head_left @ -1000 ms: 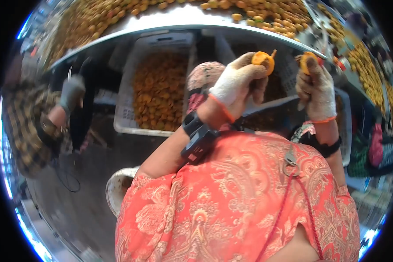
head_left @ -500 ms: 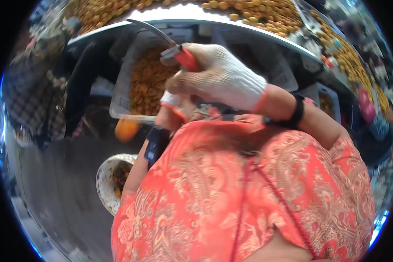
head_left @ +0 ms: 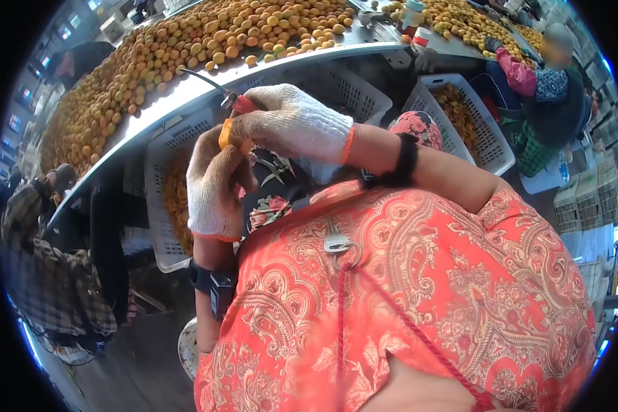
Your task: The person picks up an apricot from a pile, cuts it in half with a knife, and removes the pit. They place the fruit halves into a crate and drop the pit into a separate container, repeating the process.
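My right hand [head_left: 292, 123], in a white knitted glove with brown stains, is closed round the red handle of a curved metal tool [head_left: 244, 104]. The tool's thin blade points up and left toward the table edge. Right beside it my left hand [head_left: 216, 182], gloved too, pinches a small orange fruit piece [head_left: 224, 134] between its fingers. The two hands touch or nearly touch around the fruit, in front of my red patterned clothing [head_left: 364, 275]. Part of the fruit is hidden by the fingers.
A long metal-edged table [head_left: 134, 137] bears heaps of orange fruit [head_left: 199, 34]. Below it stand a white crate [head_left: 159, 237] with fruit pieces at left and another crate [head_left: 494, 147] at right. A person [head_left: 55, 275] is at left, another [head_left: 553, 103] at right. A pail [head_left: 187, 350] stands low.
The view has shifted, showing more of the table. My left hand has come out from behind the right one and now shows the fruit piece. The orange fruit beside the crate is gone from there.
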The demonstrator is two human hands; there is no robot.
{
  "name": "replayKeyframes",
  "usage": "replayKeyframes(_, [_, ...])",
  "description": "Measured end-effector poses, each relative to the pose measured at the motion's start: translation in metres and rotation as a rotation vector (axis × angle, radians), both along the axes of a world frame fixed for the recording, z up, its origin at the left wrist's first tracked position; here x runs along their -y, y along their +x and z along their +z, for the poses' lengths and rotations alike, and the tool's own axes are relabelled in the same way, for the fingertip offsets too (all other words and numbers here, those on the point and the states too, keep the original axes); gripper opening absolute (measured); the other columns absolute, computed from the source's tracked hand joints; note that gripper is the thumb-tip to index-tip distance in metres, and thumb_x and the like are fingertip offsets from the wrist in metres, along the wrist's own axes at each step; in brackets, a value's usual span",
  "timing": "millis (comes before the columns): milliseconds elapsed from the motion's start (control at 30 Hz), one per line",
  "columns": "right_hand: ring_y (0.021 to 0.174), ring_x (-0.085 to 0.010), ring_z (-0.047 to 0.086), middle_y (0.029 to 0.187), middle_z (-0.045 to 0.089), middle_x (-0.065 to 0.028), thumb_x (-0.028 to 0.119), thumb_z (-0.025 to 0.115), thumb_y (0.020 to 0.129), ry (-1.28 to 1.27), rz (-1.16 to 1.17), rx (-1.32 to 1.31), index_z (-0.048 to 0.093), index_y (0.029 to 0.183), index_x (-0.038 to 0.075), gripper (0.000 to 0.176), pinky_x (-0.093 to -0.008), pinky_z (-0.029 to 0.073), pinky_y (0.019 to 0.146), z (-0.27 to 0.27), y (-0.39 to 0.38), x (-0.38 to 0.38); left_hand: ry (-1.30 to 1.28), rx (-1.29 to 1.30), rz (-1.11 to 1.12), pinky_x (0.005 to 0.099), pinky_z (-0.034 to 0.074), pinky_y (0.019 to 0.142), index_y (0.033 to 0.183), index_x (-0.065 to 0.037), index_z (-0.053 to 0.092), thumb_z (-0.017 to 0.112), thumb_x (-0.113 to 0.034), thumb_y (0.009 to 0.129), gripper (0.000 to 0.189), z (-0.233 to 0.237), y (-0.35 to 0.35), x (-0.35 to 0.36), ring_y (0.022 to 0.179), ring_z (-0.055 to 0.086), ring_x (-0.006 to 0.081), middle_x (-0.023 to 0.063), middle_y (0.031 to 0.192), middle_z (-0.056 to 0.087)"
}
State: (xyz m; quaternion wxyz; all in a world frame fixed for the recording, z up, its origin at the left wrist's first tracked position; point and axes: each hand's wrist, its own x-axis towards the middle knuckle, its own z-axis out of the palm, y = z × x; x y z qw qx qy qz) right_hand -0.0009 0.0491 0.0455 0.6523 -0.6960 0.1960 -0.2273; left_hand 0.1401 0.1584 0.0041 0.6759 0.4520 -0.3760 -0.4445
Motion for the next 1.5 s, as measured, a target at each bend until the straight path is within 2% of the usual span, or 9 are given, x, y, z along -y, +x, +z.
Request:
replayKeyframes(200, [0.079,-0.0109,0.061,0.085,0.065,-0.0063,0.019,0.068,0.087,-0.269,0.050,0.093,0.060,0.101,-0.002,0.026,-0.0300,0.052,0.069,-0.009,-0.010,0.008,0.035,0.067,0.007,0.0229,0.039,0.048,0.108,-0.003,0.058,0.054,-0.028,0.099,0.026,0.007,-0.008,0.004,0.054,0.050,0.0081,0.0010,0.071,0.055])
replayKeyframes(367, [0.088,-0.0405,0.066,0.088,0.064,-0.0251,0.019,0.072,0.077,-0.559,-0.072,0.021,0.055,0.102,-0.002,0.036,-0.0421,0.052,0.075,-0.012,-0.022,0.010,0.091,-0.313,-0.090,0.0203,0.030,0.045,0.093,-0.012,0.057,0.051,-0.032,0.102,0.022,0.002,-0.023,0.016,0.050,0.036,0.0044,-0.0066,0.066,0.043])
replayKeyframes(767, [0.089,-0.0428,0.067,0.089,0.066,-0.0253,0.014,0.070,0.079,-0.555,-0.113,0.014,0.053,0.105,0.000,0.034,-0.0438,0.053,0.075,-0.025,-0.043,0.031,0.288,-0.421,-0.013,0.0210,0.022,0.037,0.089,-0.016,0.056,0.056,-0.034,0.101,0.021,0.006,-0.052,0.046,0.042,0.027,0.0028,-0.0095,0.056,0.031])
replayKeyframes(933, [0.091,-0.0424,0.066,0.091,0.066,-0.0245,0.017,0.070,0.081,-0.543,-0.208,0.041,0.054,0.104,-0.001,0.033,-0.0433,0.052,0.077,-0.021,-0.056,0.033,0.404,-0.402,0.177,0.0225,0.048,0.050,0.102,-0.021,0.059,0.056,-0.041,0.099,0.021,0.022,-0.081,0.063,0.062,0.059,0.0071,-0.0079,0.079,0.061])
replayKeyframes(1033, [0.093,-0.0417,0.066,0.093,0.067,-0.0240,0.019,0.070,0.083,-0.519,-0.287,0.006,0.054,0.103,-0.001,0.033,-0.0424,0.052,0.078,-0.023,-0.065,0.035,0.399,-0.380,0.158,0.0258,0.050,0.050,0.102,-0.021,0.059,0.056,-0.043,0.099,0.023,0.014,-0.084,0.076,0.059,0.057,0.0089,-0.0071,0.077,0.060])
replayKeyframes(1133, [0.093,-0.0409,0.067,0.092,0.067,-0.0236,0.020,0.069,0.085,-0.480,-0.363,-0.021,0.055,0.102,-0.001,0.031,-0.0421,0.053,0.078,-0.022,-0.076,0.040,0.358,-0.350,-0.029,0.0257,0.049,0.060,0.111,-0.021,0.059,0.051,-0.052,0.100,0.034,0.005,-0.082,0.088,0.077,0.063,0.0098,-0.0055,0.091,0.066])
replayKeyframes(1333, [0.094,-0.0397,0.067,0.095,0.068,-0.0248,0.020,0.068,0.089,-0.404,-0.448,0.052,0.057,0.103,-0.002,0.029,-0.0415,0.053,0.078,-0.024,-0.089,0.050,0.402,-0.279,-0.114,0.0243,0.040,0.054,0.109,-0.028,0.059,0.051,-0.060,0.098,0.035,0.011,-0.099,0.098,0.063,0.053,0.0067,-0.0104,0.074,0.056])
replayKeyframes(1367, [0.093,-0.0397,0.067,0.095,0.068,-0.0244,0.022,0.069,0.088,-0.398,-0.448,0.021,0.057,0.103,-0.002,0.031,-0.0418,0.053,0.078,-0.023,-0.093,0.052,0.398,-0.291,-0.002,0.0258,0.025,0.036,0.087,-0.023,0.055,0.053,-0.060,0.096,0.038,0.021,-0.113,0.105,0.038,0.035,0.0085,-0.0088,0.053,0.039])
replayKeyframes(1500, [0.088,-0.0347,0.069,0.095,0.068,-0.0194,0.022,0.078,0.080,-0.551,-0.508,-0.045,0.058,0.112,0.004,0.041,-0.0391,0.054,0.077,-0.027,-0.106,0.058,0.466,-0.193,-0.146,0.0266,0.027,0.035,0.088,-0.017,0.056,0.049,-0.061,0.098,0.045,0.009,-0.097,0.115,0.036,0.034,0.0087,-0.0059,0.049,0.037])
